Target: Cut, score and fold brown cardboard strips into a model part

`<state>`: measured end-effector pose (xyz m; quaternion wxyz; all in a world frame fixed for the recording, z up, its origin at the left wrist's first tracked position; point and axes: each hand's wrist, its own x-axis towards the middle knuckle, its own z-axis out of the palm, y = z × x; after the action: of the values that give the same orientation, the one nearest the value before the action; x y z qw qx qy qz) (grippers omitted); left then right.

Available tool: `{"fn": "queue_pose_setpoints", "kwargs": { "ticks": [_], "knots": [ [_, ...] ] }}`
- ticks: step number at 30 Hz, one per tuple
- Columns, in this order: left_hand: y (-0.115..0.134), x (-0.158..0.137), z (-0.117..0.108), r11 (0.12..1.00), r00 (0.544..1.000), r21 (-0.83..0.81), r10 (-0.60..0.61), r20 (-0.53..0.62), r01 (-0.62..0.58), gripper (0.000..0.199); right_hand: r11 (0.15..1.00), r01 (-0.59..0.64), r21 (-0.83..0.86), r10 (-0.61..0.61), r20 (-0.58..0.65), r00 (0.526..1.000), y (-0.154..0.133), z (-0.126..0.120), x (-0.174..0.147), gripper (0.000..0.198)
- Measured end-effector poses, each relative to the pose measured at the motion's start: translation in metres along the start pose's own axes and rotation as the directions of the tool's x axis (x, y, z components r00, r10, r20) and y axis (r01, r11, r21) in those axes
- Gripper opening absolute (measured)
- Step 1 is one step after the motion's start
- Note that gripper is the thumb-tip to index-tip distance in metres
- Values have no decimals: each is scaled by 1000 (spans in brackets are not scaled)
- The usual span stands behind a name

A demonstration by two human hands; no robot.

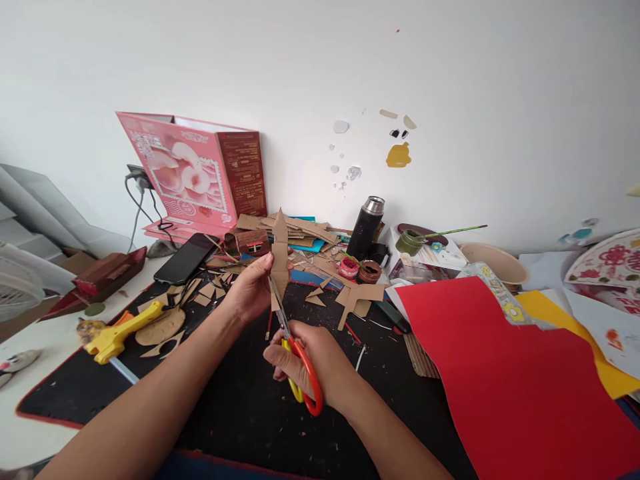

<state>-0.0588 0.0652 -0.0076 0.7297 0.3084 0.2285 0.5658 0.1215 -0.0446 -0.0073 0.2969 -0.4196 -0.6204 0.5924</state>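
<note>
My left hand pinches a narrow piece of brown cardboard upright over the black mat. Its top end comes to a point. In my right hand is a pair of scissors with one red and one yellow handle loop. The metal blades reach up to the lower left edge of the cardboard, just beside my left fingers. Whether the blades are parted around the card is hard to make out. Cardboard offcuts lie on the mat beyond my hands.
A yellow glue gun and a black phone lie to the left. Behind stand a pink box, a black thermos and paint jars. Red paper covers the right side. More cardboard scraps are scattered across the mat.
</note>
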Motion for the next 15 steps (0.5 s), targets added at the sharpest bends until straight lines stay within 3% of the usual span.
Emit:
{"fn": "queue_pose_setpoints", "kwargs": {
  "ticks": [8,15],
  "knots": [
    [-4,-3,5,1000,997,8,-7,74,6,48,996,-15,82,14,4,1000,2,0,0,58],
    [-4,-3,5,1000,996,10,-23,83,22,44,994,-96,-47,94,-43,995,-9,-1,-2,42]
  ]
}}
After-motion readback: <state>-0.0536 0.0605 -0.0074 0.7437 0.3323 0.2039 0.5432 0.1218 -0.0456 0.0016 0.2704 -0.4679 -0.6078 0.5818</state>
